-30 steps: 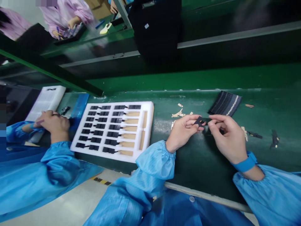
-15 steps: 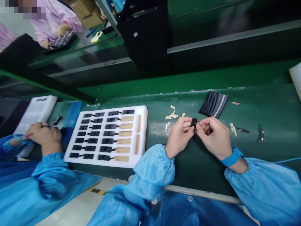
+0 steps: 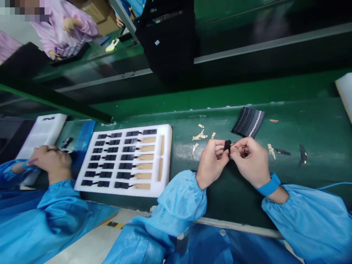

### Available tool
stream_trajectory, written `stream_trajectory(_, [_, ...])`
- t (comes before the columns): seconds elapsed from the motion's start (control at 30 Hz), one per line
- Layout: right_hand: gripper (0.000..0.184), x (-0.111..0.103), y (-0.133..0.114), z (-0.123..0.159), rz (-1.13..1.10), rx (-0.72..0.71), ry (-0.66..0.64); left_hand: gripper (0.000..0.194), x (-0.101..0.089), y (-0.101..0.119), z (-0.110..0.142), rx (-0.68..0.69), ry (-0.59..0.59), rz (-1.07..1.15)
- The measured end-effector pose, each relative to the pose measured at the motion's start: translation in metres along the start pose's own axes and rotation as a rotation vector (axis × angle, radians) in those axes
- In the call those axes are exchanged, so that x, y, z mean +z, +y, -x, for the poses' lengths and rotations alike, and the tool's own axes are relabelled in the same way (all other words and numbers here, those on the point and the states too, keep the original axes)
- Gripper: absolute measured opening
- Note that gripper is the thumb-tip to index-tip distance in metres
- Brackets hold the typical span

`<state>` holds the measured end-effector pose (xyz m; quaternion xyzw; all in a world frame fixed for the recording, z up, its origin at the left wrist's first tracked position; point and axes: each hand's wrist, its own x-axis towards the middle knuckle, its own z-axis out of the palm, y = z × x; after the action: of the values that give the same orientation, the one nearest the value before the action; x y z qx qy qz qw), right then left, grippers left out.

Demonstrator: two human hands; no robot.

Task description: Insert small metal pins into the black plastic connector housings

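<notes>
Between thumb and fingers, my left hand (image 3: 212,157) pinches a small black part (image 3: 227,145). My right hand (image 3: 250,157), a blue band at its wrist, is closed at the part's right end, where a tiny light-coloured tip shows; what its fingertips grip is hidden. Just beyond my hands lies a sheet of black strips (image 3: 249,122) with a pale line across it. Small cream-coloured tabs (image 3: 200,135) are scattered left of my hands. To the right, another few tabs (image 3: 271,150) touch a black piece (image 3: 283,151), and a second black piece (image 3: 303,154) lies farther right.
A white foam tray (image 3: 168,161) with rows of black parts stands on the green bench (image 3: 183,132) at left. Beyond it are a blue sheet (image 3: 85,135) and a co-worker's hands (image 3: 53,161). A white foam block (image 3: 345,91) stands at far right.
Both hands stay together on the black part, with only a slight shift of the fingers. Across the bench, a person in pink has raised one hand.
</notes>
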<state>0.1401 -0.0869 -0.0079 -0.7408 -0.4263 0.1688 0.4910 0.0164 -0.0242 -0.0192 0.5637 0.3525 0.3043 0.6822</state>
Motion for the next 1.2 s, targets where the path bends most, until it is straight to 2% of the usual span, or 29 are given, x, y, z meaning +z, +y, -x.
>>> stream_trajectory(0.1, [0.008, -0.002, 0.0, -0.001, -0.016, 0.014, -0.027, 0.023, -0.002, 0.002, -0.001, 0.035, -0.01, -0.053])
stream_trajectory(0.37, [0.015, -0.003, 0.002, -0.005, -0.162, 0.173, -0.098, 0.03, -0.015, 0.005, -0.001, 0.269, -0.053, -0.347])
stream_trajectory(0.47, [0.017, -0.003, 0.003, -0.005, -0.194, 0.19, -0.103, 0.032, -0.018, 0.007, 0.0, 0.297, -0.068, -0.461])
stream_trajectory(0.57, [0.018, -0.005, 0.005, -0.008, -0.25, 0.2, -0.099, 0.034, -0.019, 0.011, -0.001, 0.167, -0.118, -0.397])
stream_trajectory(0.7, [0.023, -0.01, 0.006, -0.014, -0.376, 0.167, 0.031, 0.045, -0.019, 0.014, -0.006, -0.13, -0.138, -0.004])
stream_trajectory(0.77, [0.018, -0.012, 0.007, -0.016, -0.377, 0.147, 0.057, 0.053, -0.019, 0.016, -0.009, -0.205, -0.139, 0.123])
stream_trajectory(0.83, [0.014, -0.012, 0.006, -0.015, -0.36, 0.148, -0.007, 0.057, -0.019, 0.018, -0.011, -0.229, -0.135, 0.177])
stream_trajectory(1.0, [0.021, -0.01, 0.004, -0.012, -0.339, 0.159, -0.189, 0.058, -0.018, 0.019, -0.01, -0.205, -0.131, 0.17])
stream_trajectory(1.2, [0.028, -0.009, 0.008, -0.01, -0.297, 0.164, -0.176, 0.052, -0.017, 0.018, -0.008, -0.155, -0.157, 0.113])
